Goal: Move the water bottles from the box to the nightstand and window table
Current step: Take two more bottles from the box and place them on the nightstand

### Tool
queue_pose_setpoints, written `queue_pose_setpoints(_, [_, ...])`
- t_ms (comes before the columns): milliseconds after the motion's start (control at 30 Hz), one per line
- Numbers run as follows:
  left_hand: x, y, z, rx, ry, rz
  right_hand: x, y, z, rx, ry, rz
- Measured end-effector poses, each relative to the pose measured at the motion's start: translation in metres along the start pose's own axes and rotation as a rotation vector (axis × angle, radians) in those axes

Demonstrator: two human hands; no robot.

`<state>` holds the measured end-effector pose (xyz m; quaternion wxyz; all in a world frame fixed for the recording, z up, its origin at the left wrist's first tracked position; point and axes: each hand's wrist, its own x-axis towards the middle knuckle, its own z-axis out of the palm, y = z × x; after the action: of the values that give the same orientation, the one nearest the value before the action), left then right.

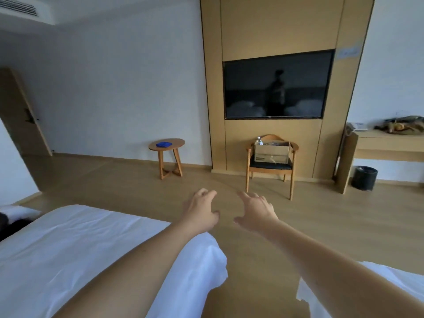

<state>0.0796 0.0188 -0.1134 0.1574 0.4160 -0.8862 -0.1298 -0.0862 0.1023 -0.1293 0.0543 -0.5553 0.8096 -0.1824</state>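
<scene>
Box (272,151) on chair — far beyond empty hands (227,211).

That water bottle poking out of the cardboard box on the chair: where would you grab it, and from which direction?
Probably by its neck and shoulder, coming from above. The water bottle stands upright at the left corner of the box, and only its top shows over the rim; the walls hide the body. The chair back blocks the rear, so a downward reach suits. Both the left hand and right hand are empty.
</scene>
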Motion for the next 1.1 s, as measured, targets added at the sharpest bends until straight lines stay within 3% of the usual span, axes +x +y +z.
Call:
queue_pose_setpoints(300, [0.207, 0.018, 0.044, -0.032, -0.067, 0.215, 0.146, 0.071, -0.027, -0.032, 0.094, 0.212])
queue_pose_setpoints(600, [0.357, 0.043, 0.101, -0.070, -0.134, 0.331, 0.260, 0.151, -0.025, -0.038, 0.107, 0.327])
queue_pose_setpoints(1100, [0.655, 0.112, 0.191, -0.074, -0.127, 0.259, 0.531, 0.332, -0.052, -0.032, 0.075, 0.299])
